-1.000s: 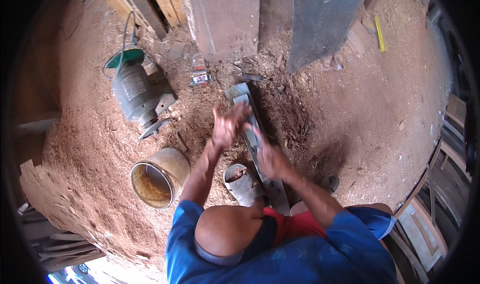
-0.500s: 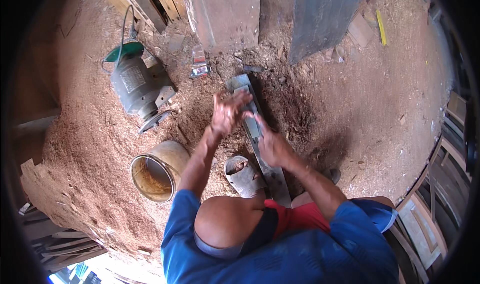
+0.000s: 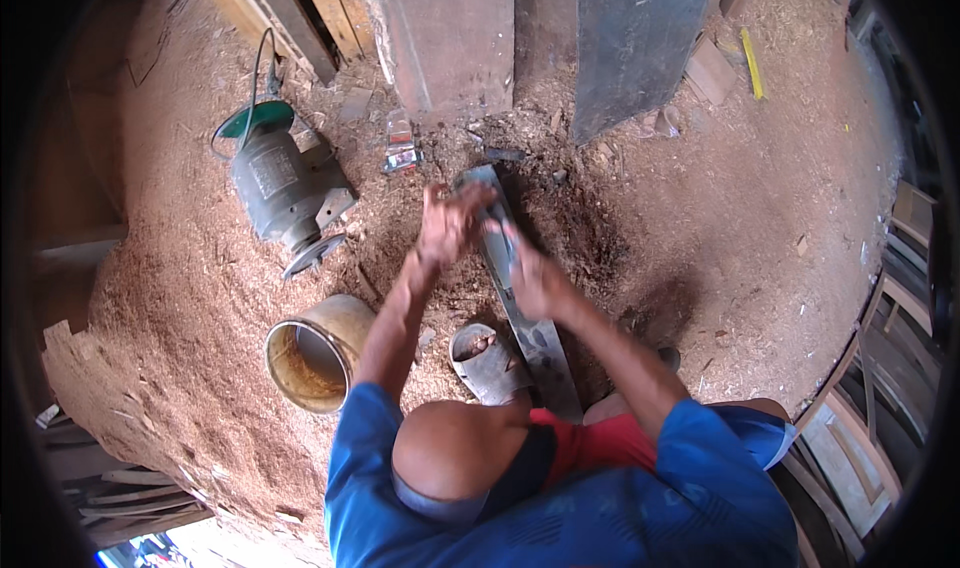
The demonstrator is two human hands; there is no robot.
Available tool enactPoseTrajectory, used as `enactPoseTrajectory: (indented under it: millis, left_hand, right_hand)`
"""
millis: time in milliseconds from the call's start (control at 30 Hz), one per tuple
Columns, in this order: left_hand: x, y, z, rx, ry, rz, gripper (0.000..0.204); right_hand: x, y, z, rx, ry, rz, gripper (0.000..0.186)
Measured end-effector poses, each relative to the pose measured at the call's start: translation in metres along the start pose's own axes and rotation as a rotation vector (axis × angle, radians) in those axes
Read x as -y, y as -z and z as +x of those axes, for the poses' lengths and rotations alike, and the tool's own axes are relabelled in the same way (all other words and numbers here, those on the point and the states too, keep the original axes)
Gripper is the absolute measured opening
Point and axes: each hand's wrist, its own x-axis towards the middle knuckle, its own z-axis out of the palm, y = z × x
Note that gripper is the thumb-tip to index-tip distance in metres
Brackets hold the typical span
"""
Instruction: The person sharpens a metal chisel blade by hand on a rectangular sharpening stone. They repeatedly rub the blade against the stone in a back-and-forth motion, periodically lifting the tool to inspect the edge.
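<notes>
Grey board (image 3: 550, 363) reaches under left hand (image 3: 450, 226) and right hand (image 3: 538, 283), grasps too blurred to tell; bucket (image 3: 348, 318) at their eight o'clock.

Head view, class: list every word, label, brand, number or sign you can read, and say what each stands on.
None can be read clearly.
Pale label on the grey motor: too small and blurred to read.
Small red-and-white packet on the ground: its markings are too small to read.
Blue shirt: faint marks on the cloth, too blurred to read.
</notes>
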Motion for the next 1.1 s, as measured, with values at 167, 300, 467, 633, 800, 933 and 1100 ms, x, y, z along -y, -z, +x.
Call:
enactPoseTrajectory:
  millis: [167, 300, 467, 633, 800, 933, 1100]
  left_hand:
    - [-0.025, 0.0, -0.047, 0.052, 0.156, -0.127, 0.054]
    - [-0.081, -0.045, -0.108, 0.026, 0.065, -0.146, 0.053]
    - [-0.008, 0.008, -0.017, 0.052, 0.026, -0.05, 0.059]
    - [-0.033, 0.012, -0.024, 0.176, 0.234, -0.132, 0.06]
    - [-0.086, -0.046, -0.113, 0.131, 0.092, -0.263, 0.061]
    - [-0.009, -0.007, -0.027, 0.027, 0.025, -0.036, 0.061]
    - [-0.014, 0.016, -0.02, 0.163, 0.247, -0.239, 0.067]
  right_hand:
    - [-0.001, -0.001, -0.031, 0.065, 0.192, -0.02, 0.071]
    - [0.005, -0.036, -0.119, 0.137, -0.232, -0.02, 0.082]
    - [0.017, -0.001, -0.015, 0.092, -0.071, -0.034, 0.082]
    - [0.01, 0.014, -0.046, 0.045, 0.133, 0.03, 0.072]
    - [-0.014, -0.037, -0.118, 0.134, -0.24, -0.152, 0.083]
    - [0.012, -0.01, -0.031, -0.003, -0.041, -0.026, 0.074]
    - [0.042, 0.038, -0.019, 0.138, -0.044, -0.024, 0.067]
